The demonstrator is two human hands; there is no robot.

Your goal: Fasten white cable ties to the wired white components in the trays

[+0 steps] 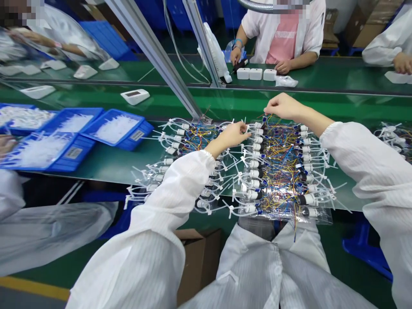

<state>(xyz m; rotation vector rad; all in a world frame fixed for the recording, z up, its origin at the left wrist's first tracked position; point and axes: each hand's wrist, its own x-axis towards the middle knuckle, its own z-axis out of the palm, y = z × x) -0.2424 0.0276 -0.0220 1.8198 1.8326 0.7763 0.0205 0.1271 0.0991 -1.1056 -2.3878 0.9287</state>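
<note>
wired assemblies [255,171]: laid in rows on clear plastic [325,217], right of the aluminium post [160,64]
left hand [232,134]: curled, right of the post; grip cannot be told
right hand [285,106]: pinched over wires [280,148], farther right of the post; hold cannot be told
blue tray [144,128]: set left of the post's foot, filled with white strips [117,128]

Head camera: worn by the person; faces forward, down.
Lap [251,262]: nearest, bottom edge.
Left hand [232,134], right hand [283,106]: near, mid-frame.
Opposite bench [341,77]: farther, toward top.
</note>
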